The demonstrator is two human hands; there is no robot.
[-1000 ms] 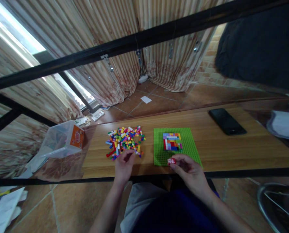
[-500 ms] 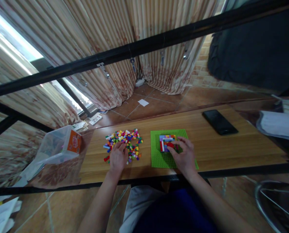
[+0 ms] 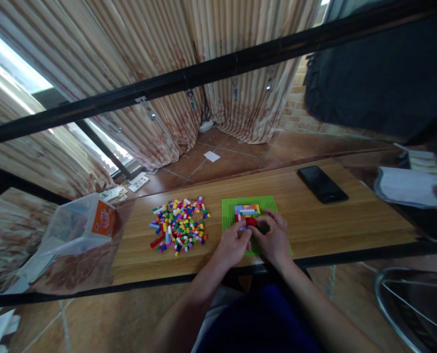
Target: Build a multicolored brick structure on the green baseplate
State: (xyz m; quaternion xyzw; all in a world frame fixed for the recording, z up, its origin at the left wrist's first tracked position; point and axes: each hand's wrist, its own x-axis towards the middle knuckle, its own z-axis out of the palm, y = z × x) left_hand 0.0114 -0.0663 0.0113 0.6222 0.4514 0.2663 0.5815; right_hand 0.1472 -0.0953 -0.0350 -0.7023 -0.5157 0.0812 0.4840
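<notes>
Both hands are down on the green baseplate (image 3: 227,212) on the desk (image 3: 332,220). The left hand (image 3: 234,243) and right hand (image 3: 274,241) sit side by side with fingers curled, tips touching the near edge of the multicolour brick block (image 3: 247,211) just beyond them. Can't tell if either's actually pinching a brick. The loose brick pile (image 3: 178,225) is off to the left.

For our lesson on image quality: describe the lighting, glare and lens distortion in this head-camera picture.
Head view: the window burns out to white at upper left; the wide lens slants the black bar and stretches the corners; the loose bricks look small and soft; the left hand and right hand cover part of the green baseplate.
</notes>
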